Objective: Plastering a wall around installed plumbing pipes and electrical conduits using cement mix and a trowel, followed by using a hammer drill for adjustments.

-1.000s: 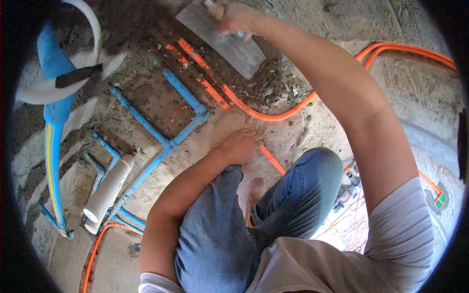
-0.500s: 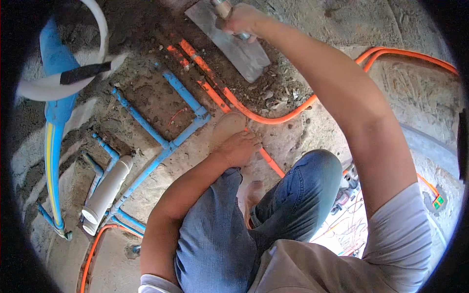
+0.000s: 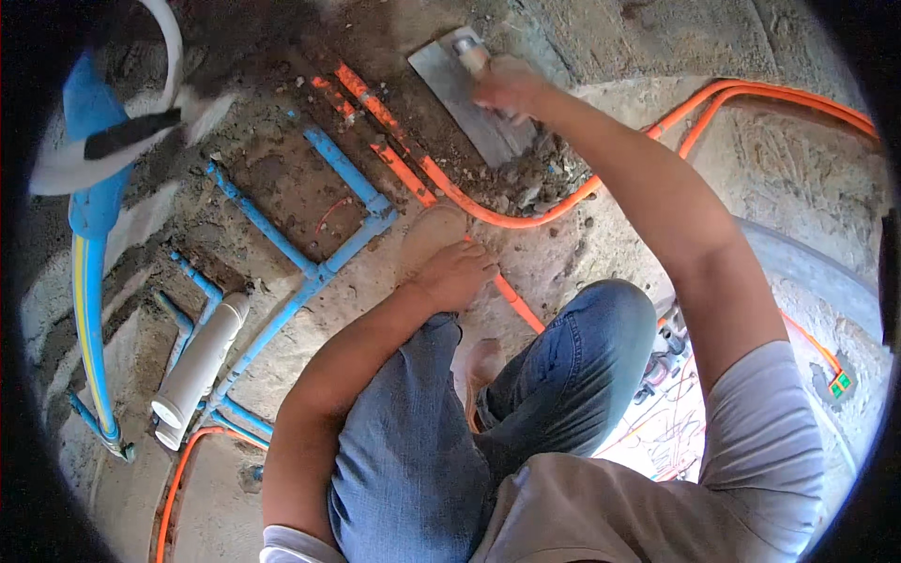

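My right hand (image 3: 511,86) is closed round the handle of a flat rectangular steel trowel (image 3: 450,84). The trowel's blade lies against the rough grey mortar (image 3: 554,56), just beyond a bend of orange conduit (image 3: 526,221). Small rubble (image 3: 533,194) has gathered by the blade's near end. My left hand (image 3: 460,274) hangs over my bent left knee, close to the toe of my tan shoe (image 3: 434,235). It holds nothing that I can see, and its fingers lie loosely bent and apart.
Blue water pipes (image 3: 300,293) branch across the ground at the left, beside a white plastic pipe (image 3: 202,357). A thick blue tube (image 3: 91,319) and a white hose (image 3: 172,56) rise at the far left. Bright cables and tools (image 3: 662,413) lie behind my right knee.
My right hand has carried the trowel to the right and a little nearer across the mortar. My left hand stays at the knee.
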Demonstrator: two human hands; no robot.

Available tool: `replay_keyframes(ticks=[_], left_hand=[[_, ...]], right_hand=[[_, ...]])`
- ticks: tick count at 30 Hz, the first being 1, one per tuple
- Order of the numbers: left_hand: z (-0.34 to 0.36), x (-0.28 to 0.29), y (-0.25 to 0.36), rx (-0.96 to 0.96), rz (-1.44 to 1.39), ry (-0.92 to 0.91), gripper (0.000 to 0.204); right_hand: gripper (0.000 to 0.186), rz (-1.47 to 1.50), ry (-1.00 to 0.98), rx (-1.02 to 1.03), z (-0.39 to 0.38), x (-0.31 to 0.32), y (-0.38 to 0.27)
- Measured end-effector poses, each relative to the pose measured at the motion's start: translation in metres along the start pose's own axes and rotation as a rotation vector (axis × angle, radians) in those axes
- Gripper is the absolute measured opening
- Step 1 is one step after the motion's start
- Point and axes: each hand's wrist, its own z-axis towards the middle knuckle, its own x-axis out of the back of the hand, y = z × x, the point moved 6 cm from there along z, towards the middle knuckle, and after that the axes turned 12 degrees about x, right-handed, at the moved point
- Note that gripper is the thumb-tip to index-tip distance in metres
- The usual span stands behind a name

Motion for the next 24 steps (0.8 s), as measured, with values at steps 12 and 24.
replay_keyframes(ticks=[12, 24], left_hand=[[-0.003, 0.002, 0.003, -0.007, 0.045, 0.091, 0.035], [0.006, 0.002, 0.005, -0.005, 0.059, 0.085, 0.036]], right_hand=[[0.026, 0.023, 0.211, 0.135, -0.151, 0.056, 0.021], [0.032, -0.009, 0.408, 0.549, -0.040, 0.127, -0.084]])
